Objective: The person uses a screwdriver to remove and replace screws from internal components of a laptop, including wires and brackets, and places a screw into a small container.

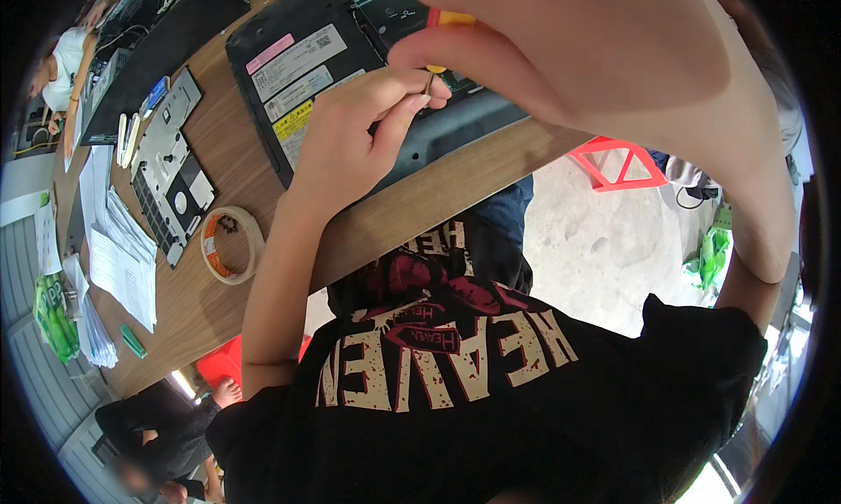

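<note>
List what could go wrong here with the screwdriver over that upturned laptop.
The left hand pinches the thin shaft near the tip; a slip could jab the fingers. The right hand hides the screwdriver handle and part of the laptop, so aim may suffer. Small screws inside the tape roll could scatter if it is bumped.

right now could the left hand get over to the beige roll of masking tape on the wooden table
Probably yes. The beige roll of masking tape lies flat on the wooden table just beside the left forearm, with nothing between them. But the left hand is pinching the thin metal shaft of a screwdriver, so it isn't free.
</note>
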Action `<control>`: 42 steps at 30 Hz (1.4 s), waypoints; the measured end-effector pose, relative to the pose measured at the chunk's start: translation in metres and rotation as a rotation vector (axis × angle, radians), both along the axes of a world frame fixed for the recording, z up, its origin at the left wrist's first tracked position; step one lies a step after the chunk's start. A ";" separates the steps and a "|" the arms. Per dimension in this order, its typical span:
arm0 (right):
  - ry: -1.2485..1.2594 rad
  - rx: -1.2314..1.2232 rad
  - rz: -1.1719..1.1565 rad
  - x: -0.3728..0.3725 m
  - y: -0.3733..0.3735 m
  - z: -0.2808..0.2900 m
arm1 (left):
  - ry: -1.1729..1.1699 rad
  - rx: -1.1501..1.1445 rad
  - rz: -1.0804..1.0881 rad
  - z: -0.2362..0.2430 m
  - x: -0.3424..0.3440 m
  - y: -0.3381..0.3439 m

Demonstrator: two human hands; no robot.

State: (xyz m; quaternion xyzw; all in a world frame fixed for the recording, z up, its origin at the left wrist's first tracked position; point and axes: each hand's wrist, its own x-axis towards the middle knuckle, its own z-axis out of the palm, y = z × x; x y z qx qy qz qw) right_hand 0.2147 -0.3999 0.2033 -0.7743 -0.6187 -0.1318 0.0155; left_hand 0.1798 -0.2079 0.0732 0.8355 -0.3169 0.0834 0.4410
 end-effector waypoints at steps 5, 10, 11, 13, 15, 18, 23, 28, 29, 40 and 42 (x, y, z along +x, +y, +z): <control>0.012 -0.008 -0.042 -0.002 0.003 -0.006 | 0.035 -0.254 0.043 -0.011 -0.002 -0.010; 0.058 0.036 -0.075 -0.007 -0.001 -0.008 | 0.155 -0.269 0.178 -0.011 -0.002 -0.011; 0.076 0.054 -0.086 -0.009 -0.004 -0.006 | 0.174 -0.167 0.204 -0.010 -0.003 -0.009; 0.111 0.077 -0.105 -0.011 -0.010 -0.002 | 0.136 -0.246 0.148 -0.014 0.003 -0.007; 0.129 0.082 -0.116 -0.011 -0.011 0.000 | 0.101 -0.325 0.092 -0.017 0.004 -0.006; 0.139 0.081 -0.130 -0.011 -0.012 -0.001 | 0.050 -0.254 0.097 -0.015 0.006 -0.005; 0.130 0.078 -0.121 -0.008 -0.012 0.006 | 0.035 -0.168 0.071 -0.006 0.002 -0.004; 0.133 0.037 -0.157 -0.007 -0.013 0.012 | -0.071 -0.035 0.050 0.002 0.000 -0.001; 0.139 0.023 -0.176 -0.008 -0.011 0.012 | -0.090 -0.004 0.034 0.002 0.001 -0.001; -0.126 0.111 0.035 0.013 -0.005 -0.009 | 0.080 -0.108 -0.131 -0.004 0.020 0.002; -0.374 0.201 0.256 0.020 -0.009 -0.012 | 0.072 -0.066 -0.150 -0.004 0.021 0.001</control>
